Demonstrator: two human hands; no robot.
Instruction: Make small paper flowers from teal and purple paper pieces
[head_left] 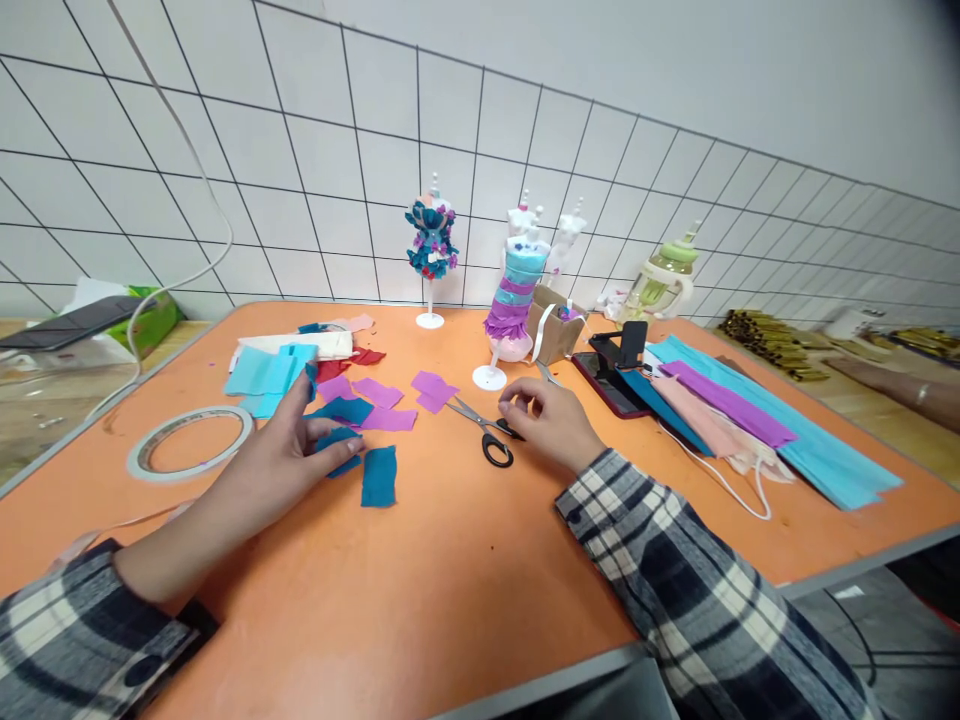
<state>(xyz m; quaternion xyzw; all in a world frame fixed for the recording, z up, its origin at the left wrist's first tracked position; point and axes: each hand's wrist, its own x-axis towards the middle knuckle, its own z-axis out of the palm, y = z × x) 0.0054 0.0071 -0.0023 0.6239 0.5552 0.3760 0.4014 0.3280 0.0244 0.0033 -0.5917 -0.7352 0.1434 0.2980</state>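
My left hand (pixel 292 450) is over the dark blue paper pieces (pixel 341 412), its thumb and fingers apart; a small blue bit shows at a fingertip. A dark blue rectangle (pixel 379 476) lies just right of it. Purple pieces (pixel 390 418) are spread beyond. My right hand (pixel 544 415) has its fingers curled beside the black handles of the scissors (pixel 497 450), whose blades point left toward a purple piece (pixel 433 390); what the fingertips hold, if anything, is hidden. Light blue pieces (pixel 271 372) and red scraps (pixel 367 356) lie farther left and back.
A tape roll (pixel 142 462) lies left on the orange table (pixel 420 600). Dress forms (pixel 432 240) (pixel 517 275), a paper bag (pixel 553 335) and a bottle (pixel 664 285) stand behind. Right are a phone (pixel 607 388) and coloured strips (pixel 817 455). Another person's arm (pixel 900 390) shows far right.
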